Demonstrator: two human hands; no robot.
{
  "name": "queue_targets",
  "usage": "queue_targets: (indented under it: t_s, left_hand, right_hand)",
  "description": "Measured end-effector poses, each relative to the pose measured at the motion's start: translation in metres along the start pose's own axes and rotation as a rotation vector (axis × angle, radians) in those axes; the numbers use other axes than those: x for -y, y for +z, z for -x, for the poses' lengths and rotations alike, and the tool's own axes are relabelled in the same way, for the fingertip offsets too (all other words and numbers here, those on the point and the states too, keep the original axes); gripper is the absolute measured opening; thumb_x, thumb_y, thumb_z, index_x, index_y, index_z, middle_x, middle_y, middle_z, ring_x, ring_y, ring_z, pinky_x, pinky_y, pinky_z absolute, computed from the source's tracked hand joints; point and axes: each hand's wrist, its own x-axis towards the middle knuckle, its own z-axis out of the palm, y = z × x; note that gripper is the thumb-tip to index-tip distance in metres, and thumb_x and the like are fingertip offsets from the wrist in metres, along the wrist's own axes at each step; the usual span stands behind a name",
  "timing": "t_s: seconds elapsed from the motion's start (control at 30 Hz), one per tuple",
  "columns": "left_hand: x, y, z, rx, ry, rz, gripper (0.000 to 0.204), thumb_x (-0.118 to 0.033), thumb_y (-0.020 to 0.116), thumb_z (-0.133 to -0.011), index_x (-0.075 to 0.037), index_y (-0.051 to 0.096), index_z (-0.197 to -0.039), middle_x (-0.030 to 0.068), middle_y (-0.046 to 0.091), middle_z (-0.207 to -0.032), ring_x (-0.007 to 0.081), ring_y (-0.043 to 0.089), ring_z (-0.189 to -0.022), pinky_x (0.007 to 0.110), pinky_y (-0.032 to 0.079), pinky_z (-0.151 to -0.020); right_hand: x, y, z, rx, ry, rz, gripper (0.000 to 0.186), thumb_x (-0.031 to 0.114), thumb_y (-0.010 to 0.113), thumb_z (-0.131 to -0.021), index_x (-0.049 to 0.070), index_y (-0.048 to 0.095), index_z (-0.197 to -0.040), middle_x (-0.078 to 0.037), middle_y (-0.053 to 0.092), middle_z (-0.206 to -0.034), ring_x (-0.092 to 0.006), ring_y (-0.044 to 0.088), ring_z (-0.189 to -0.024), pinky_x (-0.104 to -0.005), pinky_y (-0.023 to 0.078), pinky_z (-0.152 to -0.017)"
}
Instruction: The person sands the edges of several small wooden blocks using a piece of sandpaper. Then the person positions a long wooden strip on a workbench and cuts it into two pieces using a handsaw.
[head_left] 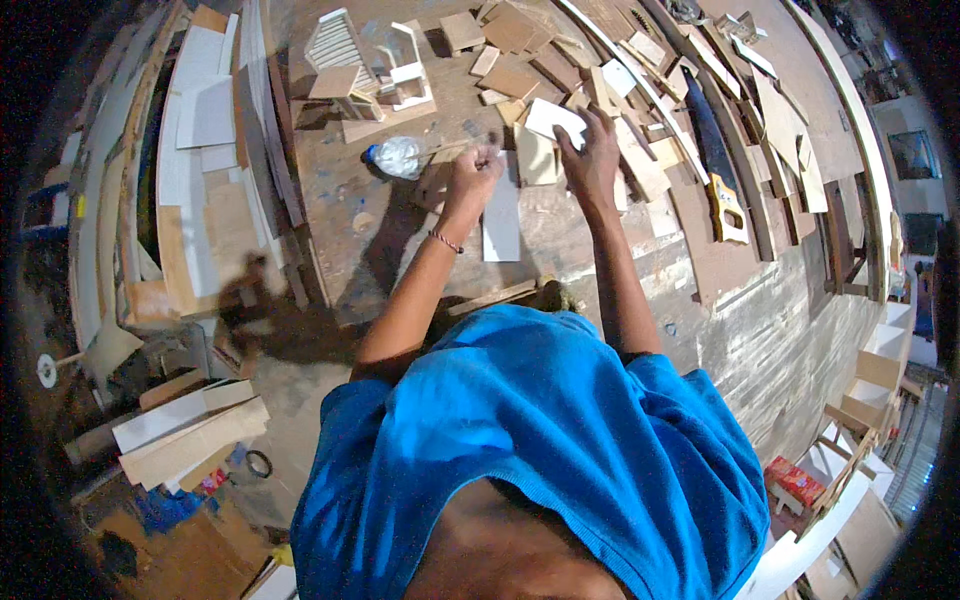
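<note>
Head view only. I had the right hand [594, 155] at the right edge of a white piece [550, 121] among wooden offcuts on the table [345, 215]; thumb and fingers stood parted about that edge, but I could not tell whether they had a firm hold. The left hand [473, 175] was curled nearly closed at the upper end of a pale grey strip [502, 225]; I could not make out anything between its fingers.

Judged the step in hand to be handling or sorting the white piece. In my estimate, the next move called for a sure pinch on its edge, clear of the pale wooden block [538, 158] just beside it.

Nearby: a clear bottle [398, 157] left of the left hand, a small wooden model [365, 105] beyond it, and a handsaw [712, 140] to the right.
</note>
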Motion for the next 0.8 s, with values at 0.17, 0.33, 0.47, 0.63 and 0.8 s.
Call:
queue_targets:
  t_s: [0.17, 0.33, 0.47, 0.63, 0.8]
  left_hand:
    - [0.023, 0.083, -0.008, -0.121, 0.078, 0.078, 0.022, -0.017, 0.058, -0.076, 0.001, 0.061, -0.088, 0.0100, 0.064, -0.079, 0.0168, 0.060, -0.072, 0.028, 0.046, -0.067]
    - [0.016, 0.168, -0.016, -0.188, 0.108, -0.076, 0.020, -0.017, 0.055, -0.076, 0.002, 0.060, -0.083, 0.0134, 0.063, -0.077, 0.0253, 0.061, -0.073, 0.033, 0.046, -0.068]
    - [0.039, 0.199, -0.041, -0.179, 0.160, -0.049, 0.017, -0.013, 0.052, -0.078, 0.002, 0.059, -0.077, 0.0191, 0.062, -0.077, 0.0302, 0.061, -0.074, 0.038, 0.045, -0.065]
    - [-0.021, 0.240, -0.044, -0.273, 0.150, -0.469, 0.030, -0.016, 0.057, -0.076, 0.009, 0.053, -0.091, 0.0268, 0.058, -0.084, 0.0409, 0.056, -0.082, 0.044, 0.044, -0.072]
    - [-0.012, 0.235, -0.052, -0.367, 0.131, -0.675, 0.029, -0.018, 0.060, -0.073, 0.007, 0.054, -0.088, 0.0258, 0.058, -0.083, 0.0388, 0.057, -0.081, 0.043, 0.044, -0.071]
  right_hand:
    - [-0.092, -0.045, -0.022, 0.118, 0.019, 0.354, 0.074, 0.045, 0.073, -0.061, 0.012, 0.046, -0.122, -0.024, 0.035, -0.126, -0.0399, 0.036, -0.115, -0.0525, 0.036, -0.087]
    - [-0.139, -0.064, -0.035, 0.412, 0.103, 0.478, 0.088, 0.053, 0.071, -0.059, 0.018, 0.034, -0.131, -0.019, 0.048, -0.114, -0.0386, 0.045, -0.106, -0.0489, 0.042, -0.081]
    - [-0.192, -0.027, -0.036, 0.481, -0.102, 0.546, 0.073, 0.046, 0.068, -0.066, 0.018, 0.040, -0.128, -0.018, 0.059, -0.092, -0.0311, 0.056, -0.092, -0.0393, 0.046, -0.074]
    - [-0.218, -0.079, -0.057, 0.277, 0.271, -0.450, 0.066, 0.038, 0.062, -0.077, 0.001, 0.040, -0.127, -0.016, 0.056, -0.108, -0.0169, 0.055, -0.092, -0.0301, 0.044, -0.077]
    - [-0.200, -0.127, -0.066, 0.411, 0.780, -1.044, 0.054, 0.043, 0.051, -0.083, 0.001, 0.048, -0.116, -0.009, 0.056, -0.099, -0.0167, 0.054, -0.084, -0.0282, 0.044, -0.072]
